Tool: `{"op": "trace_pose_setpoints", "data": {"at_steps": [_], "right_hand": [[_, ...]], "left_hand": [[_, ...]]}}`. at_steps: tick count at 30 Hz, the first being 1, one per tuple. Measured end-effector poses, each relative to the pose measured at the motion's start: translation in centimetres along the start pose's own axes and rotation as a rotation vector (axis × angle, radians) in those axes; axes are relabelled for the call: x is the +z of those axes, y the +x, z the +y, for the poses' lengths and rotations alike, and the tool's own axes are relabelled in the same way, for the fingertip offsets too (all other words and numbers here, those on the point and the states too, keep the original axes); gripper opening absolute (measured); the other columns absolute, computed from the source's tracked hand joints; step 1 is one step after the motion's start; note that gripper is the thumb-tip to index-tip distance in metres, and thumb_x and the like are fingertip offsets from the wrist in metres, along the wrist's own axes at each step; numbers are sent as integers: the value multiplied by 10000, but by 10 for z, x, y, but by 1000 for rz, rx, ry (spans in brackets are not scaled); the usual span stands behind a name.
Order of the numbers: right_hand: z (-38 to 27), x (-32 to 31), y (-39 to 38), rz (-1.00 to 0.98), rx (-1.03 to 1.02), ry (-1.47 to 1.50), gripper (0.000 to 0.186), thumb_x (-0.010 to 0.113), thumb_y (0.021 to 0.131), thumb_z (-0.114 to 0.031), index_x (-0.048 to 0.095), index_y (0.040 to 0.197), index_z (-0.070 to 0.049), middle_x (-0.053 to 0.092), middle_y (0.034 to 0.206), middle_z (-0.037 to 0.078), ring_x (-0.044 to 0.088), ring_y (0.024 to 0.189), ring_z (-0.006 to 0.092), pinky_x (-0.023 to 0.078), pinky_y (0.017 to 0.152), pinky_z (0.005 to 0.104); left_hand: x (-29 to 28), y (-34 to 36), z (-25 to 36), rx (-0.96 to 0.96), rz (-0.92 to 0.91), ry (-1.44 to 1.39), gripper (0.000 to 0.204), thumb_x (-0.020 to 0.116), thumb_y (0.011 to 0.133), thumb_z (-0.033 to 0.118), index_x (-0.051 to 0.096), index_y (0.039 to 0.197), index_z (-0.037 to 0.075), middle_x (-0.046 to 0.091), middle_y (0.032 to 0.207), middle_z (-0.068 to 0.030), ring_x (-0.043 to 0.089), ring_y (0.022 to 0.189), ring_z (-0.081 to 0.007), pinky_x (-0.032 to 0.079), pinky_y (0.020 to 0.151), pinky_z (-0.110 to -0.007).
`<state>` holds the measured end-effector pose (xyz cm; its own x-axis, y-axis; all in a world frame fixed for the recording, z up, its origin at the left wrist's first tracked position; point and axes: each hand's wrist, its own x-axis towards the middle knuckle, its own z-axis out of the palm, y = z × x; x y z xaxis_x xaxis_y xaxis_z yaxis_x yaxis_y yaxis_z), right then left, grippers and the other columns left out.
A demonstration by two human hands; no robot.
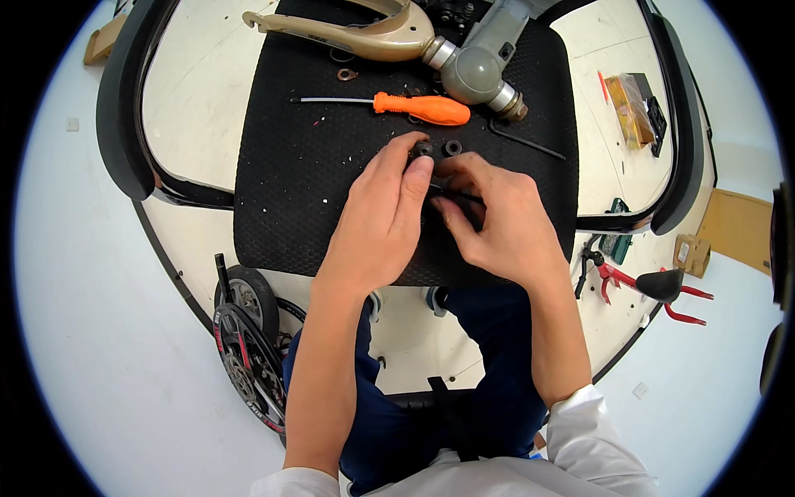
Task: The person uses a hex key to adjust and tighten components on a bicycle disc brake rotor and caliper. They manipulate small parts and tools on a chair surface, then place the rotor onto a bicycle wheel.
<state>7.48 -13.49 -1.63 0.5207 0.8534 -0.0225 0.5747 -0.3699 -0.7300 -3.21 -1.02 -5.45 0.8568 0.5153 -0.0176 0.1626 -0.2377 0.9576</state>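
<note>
My left hand (377, 215) pinches a small dark round part (423, 150) with a hole in it between thumb and index finger. Close beside it, my right hand (509, 215) has its fingers closed on a thin black rod (458, 195), whose kind I cannot make out. Both hands are over the front half of a black chair seat (281, 224). Just past my right fingers lies a small dark ring (452, 147). An orange-handled screwdriver (426, 108) rests farther back, its shaft toward the left. To the right is a black hex key (530, 141).
A tan bicycle fork (356, 37) with a grey head tube (476, 70) lies across the seat's back, near a small washer (346, 74). Armrests (124, 99) rise on both sides. Wheels (248, 306) stand at lower left; a red frame-like part (621, 277) and a cardboard box (691, 254) lie right.
</note>
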Motion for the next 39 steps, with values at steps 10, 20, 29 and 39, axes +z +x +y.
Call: {"op": "trace_pose_setpoints", "data": {"at_steps": [10, 20, 29, 39], "right_hand": [[3, -20, -10, -69, 160, 712, 271, 602, 850, 35, 604, 1121, 46, 677, 1081, 152, 692, 1031, 229, 559, 925, 354], [27, -26, -11, -185, -211, 1100, 544, 695, 899, -379, 615, 1150, 97, 589, 1174, 377, 641, 1096, 485, 563, 909, 536], [30, -23, -13, 55, -253, 1055, 349, 864, 750, -128, 685, 964, 81, 696, 989, 240, 718, 958, 323, 612, 818, 414], [16, -14, -15, 293, 108, 1172, 272, 542, 1018, -183, 607, 921, 63, 694, 836, 233, 741, 765, 338, 644, 672, 415]], "left_hand": [[-6, 3, -12, -295, -81, -206, 474, 374, 1063, 398, 602, 1201, 6, 637, 843, -130, 617, 718, -202, 470, 643, -320], [-14, 6, 3, -590, -282, -836, 541, 422, 1031, 503, 623, 1123, 9, 613, 709, -76, 581, 517, -130, 375, 404, -234], [-9, 6, 3, -623, -207, -789, 528, 382, 1052, 455, 638, 1119, -2, 610, 716, -77, 535, 466, -138, 355, 373, -243], [-6, 6, 10, -455, -15, -593, 517, 360, 1057, 451, 631, 1139, 19, 587, 712, -51, 542, 510, -99, 368, 415, -225]]}}
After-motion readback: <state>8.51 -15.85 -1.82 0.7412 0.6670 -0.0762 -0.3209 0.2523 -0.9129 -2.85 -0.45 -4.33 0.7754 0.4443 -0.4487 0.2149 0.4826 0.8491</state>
